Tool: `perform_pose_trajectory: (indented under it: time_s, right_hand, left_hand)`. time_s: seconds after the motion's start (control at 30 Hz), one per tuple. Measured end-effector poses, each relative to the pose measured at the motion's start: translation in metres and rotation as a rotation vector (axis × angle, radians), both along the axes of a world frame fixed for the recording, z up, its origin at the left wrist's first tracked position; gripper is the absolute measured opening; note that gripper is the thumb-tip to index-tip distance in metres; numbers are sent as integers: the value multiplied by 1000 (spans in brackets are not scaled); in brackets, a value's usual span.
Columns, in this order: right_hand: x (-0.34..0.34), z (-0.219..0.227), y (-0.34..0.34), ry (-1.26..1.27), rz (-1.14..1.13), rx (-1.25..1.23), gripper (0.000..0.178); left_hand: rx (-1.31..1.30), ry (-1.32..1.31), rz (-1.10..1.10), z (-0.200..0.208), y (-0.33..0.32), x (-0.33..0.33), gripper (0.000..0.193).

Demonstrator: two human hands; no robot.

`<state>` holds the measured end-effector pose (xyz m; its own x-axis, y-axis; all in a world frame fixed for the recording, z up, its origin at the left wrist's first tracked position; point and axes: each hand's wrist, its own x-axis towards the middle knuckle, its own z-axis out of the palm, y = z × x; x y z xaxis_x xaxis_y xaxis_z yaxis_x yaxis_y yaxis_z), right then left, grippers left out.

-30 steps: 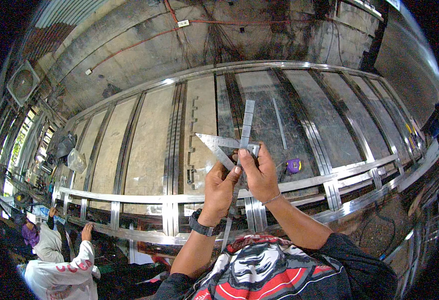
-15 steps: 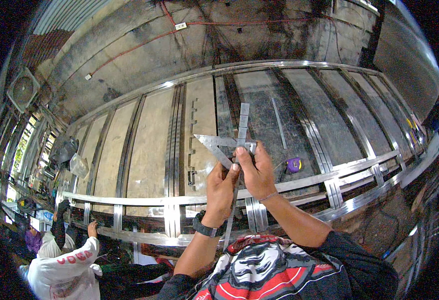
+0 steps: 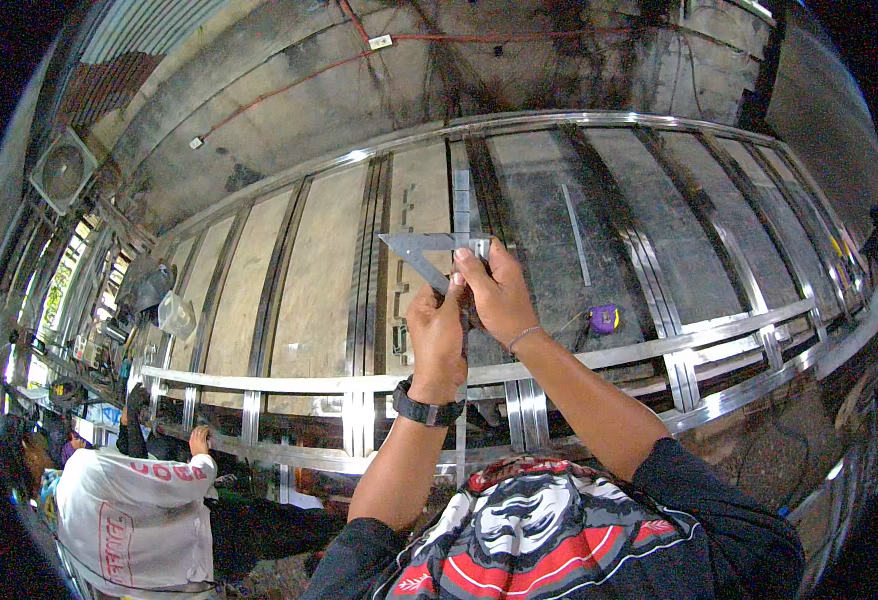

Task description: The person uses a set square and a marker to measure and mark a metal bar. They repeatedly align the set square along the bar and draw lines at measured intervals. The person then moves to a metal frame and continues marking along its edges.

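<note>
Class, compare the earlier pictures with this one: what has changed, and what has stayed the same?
The left hand and right hand have carried the triangular square and long ruler leftward and slightly farther away. The ruler's top leaned right; now it runs nearly straight up the picture. The co-worker in white shows more back. Both hands keep their hold; the tape measure and thin strip lie as before.

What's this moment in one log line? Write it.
left hand and right hand: holding metal ruler and metal triangle | purple tape measure: lying to their right

Dull metal square (image 3: 421, 242), glossy metal frame (image 3: 289, 383) (streaked), rough concrete wall (image 3: 559, 80)
</note>
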<state>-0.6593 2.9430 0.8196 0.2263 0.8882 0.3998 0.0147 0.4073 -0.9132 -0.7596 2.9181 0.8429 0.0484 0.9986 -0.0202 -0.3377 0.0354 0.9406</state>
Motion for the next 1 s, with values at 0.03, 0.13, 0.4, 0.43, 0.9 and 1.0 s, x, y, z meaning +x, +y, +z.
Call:
perform_pose_trajectory:
  time_s: [0.03,0.13,0.4,0.43,0.9,1.0]
  right_hand:
    - [-3,0,-1,-17,-10,-8,30]
    - [-4,1,-4,28,6,-17,31]
    - [-1,6,-12,-19,6,-54,30]
    - [-1,7,-13,3,23,-52,30]
    - [9,19,-30,-139,-227,142,36]
    - [31,51,-82,-33,97,182,42]
  left_hand:
    - [10,-16,5,-3,0,-2,18]
    - [2,-45,10,-3,-2,-1,18]
    - [5,-22,42,-9,-4,1,16]
    - [0,-12,38,-13,-2,-1,16]
    - [63,-14,51,-8,-6,0,13]
    - [19,-59,19,-6,-11,-15,17]
